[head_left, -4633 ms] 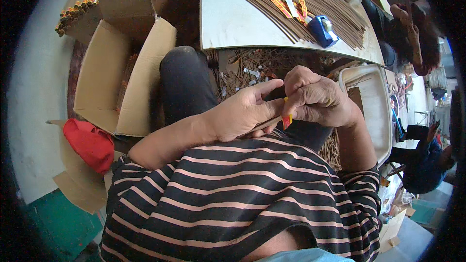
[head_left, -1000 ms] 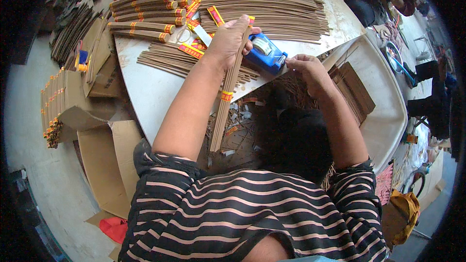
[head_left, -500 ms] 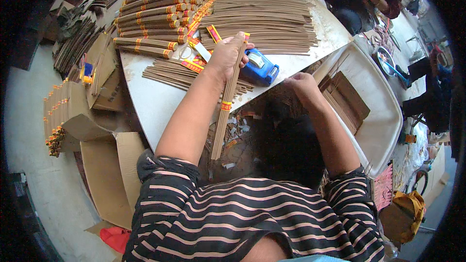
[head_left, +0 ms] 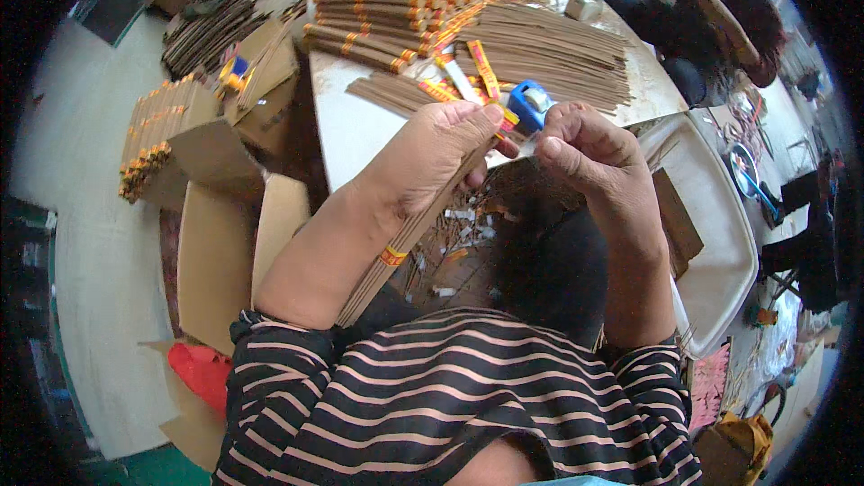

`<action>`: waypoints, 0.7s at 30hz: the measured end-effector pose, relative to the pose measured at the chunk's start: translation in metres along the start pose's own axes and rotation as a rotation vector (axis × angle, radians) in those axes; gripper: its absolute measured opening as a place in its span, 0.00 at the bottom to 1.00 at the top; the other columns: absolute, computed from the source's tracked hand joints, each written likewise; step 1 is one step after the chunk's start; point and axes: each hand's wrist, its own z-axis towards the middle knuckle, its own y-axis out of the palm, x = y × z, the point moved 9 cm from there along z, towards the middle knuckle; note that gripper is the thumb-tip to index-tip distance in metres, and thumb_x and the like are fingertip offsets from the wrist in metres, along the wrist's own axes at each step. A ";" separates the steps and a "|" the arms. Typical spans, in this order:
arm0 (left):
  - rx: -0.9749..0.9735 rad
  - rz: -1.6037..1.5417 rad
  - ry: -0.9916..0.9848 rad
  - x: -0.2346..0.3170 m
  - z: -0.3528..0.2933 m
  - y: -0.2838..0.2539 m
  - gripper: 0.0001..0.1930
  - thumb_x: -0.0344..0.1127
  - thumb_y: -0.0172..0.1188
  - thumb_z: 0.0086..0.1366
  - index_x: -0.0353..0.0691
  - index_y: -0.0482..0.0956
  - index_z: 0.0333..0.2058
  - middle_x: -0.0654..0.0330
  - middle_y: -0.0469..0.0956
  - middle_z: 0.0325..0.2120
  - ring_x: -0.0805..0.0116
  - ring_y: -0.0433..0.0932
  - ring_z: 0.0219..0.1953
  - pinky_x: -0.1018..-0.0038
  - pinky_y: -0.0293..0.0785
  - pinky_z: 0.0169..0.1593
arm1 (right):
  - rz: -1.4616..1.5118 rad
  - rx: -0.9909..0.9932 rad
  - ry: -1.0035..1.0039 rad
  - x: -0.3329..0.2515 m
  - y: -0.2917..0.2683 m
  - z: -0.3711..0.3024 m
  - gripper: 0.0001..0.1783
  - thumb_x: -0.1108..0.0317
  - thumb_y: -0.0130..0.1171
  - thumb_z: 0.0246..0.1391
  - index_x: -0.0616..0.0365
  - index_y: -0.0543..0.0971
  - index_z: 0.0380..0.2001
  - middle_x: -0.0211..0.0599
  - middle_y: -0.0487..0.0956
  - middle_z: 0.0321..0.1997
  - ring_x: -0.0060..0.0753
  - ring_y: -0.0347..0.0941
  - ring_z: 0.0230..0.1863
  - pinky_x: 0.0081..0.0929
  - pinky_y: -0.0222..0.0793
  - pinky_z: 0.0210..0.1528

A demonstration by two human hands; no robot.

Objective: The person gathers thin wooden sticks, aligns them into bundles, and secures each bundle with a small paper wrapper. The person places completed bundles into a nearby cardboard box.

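Note:
A slim bundle of brown incense sticks (head_left: 363, 291) slants down toward my body, with a red-and-yellow paper band (head_left: 391, 256) around its lower part. My left hand (head_left: 432, 157) is closed around its upper end, where another red-and-yellow label (head_left: 508, 117) shows by the thumb. Close beside it, my right hand (head_left: 598, 157) is raised with thumb and forefinger pinched; a small, possibly clear piece may be between them, too faint to name. Just behind both hands, a blue tape dispenser (head_left: 527, 101) sits at the table edge, partly hidden.
The white table (head_left: 337, 130) bears stacked banded incense bundles (head_left: 382, 2), loose sticks (head_left: 562, 45) and paper labels (head_left: 484, 67). At right stands a white tub (head_left: 740, 256); at left, an open cardboard box (head_left: 216, 256). Another person's arm (head_left: 729, 27) shows at the far right.
My left hand has brought the bundle nearer to me, its lower end swinging left. My right hand has risen from beside the table edge to near the bundle's top. The view has shifted.

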 end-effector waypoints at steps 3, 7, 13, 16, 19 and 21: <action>-0.003 -0.072 -0.035 -0.003 -0.030 0.006 0.13 0.44 0.50 0.64 0.40 0.73 0.31 0.67 0.71 0.19 0.80 0.68 0.15 0.85 0.63 0.18 | -0.085 -0.017 0.094 0.002 0.021 -0.008 0.08 0.67 0.60 0.49 0.61 0.76 0.24 0.24 0.67 0.25 0.18 0.63 0.32 0.16 0.58 0.35; 0.027 -0.089 -0.042 -0.007 -0.053 0.004 0.13 0.43 0.50 0.64 0.39 0.72 0.33 0.66 0.72 0.21 0.81 0.68 0.16 0.87 0.64 0.18 | -0.094 -0.019 0.203 0.004 0.037 -0.019 0.10 0.65 0.61 0.49 0.61 0.76 0.24 0.26 0.69 0.26 0.17 0.63 0.31 0.15 0.59 0.34; 0.006 -0.104 -0.035 -0.005 -0.066 0.009 0.13 0.42 0.48 0.65 0.36 0.72 0.34 0.63 0.74 0.24 0.83 0.68 0.15 0.89 0.63 0.17 | -0.186 -0.061 0.084 -0.002 0.045 -0.019 0.10 0.65 0.61 0.48 0.62 0.76 0.23 0.26 0.69 0.25 0.17 0.63 0.30 0.16 0.59 0.31; 0.016 -0.082 -0.038 -0.006 -0.068 0.009 0.13 0.43 0.49 0.65 0.37 0.72 0.34 0.65 0.73 0.22 0.82 0.69 0.15 0.88 0.63 0.17 | -0.170 -0.012 0.081 0.003 0.043 -0.020 0.10 0.66 0.61 0.48 0.62 0.76 0.23 0.27 0.69 0.25 0.17 0.63 0.30 0.16 0.59 0.32; 0.034 -0.046 -0.044 -0.006 -0.071 0.008 0.13 0.46 0.50 0.64 0.41 0.71 0.33 0.68 0.71 0.18 0.82 0.69 0.15 0.87 0.64 0.16 | -0.182 -0.013 0.062 0.001 0.047 -0.020 0.10 0.67 0.62 0.47 0.62 0.76 0.23 0.27 0.69 0.26 0.18 0.64 0.30 0.16 0.60 0.34; 0.024 -0.001 -0.039 -0.007 -0.070 0.009 0.14 0.46 0.49 0.64 0.41 0.71 0.33 0.68 0.71 0.18 0.82 0.69 0.14 0.88 0.63 0.16 | -0.171 0.001 0.036 0.002 0.046 -0.021 0.10 0.67 0.63 0.46 0.63 0.76 0.22 0.28 0.69 0.26 0.18 0.64 0.30 0.16 0.61 0.34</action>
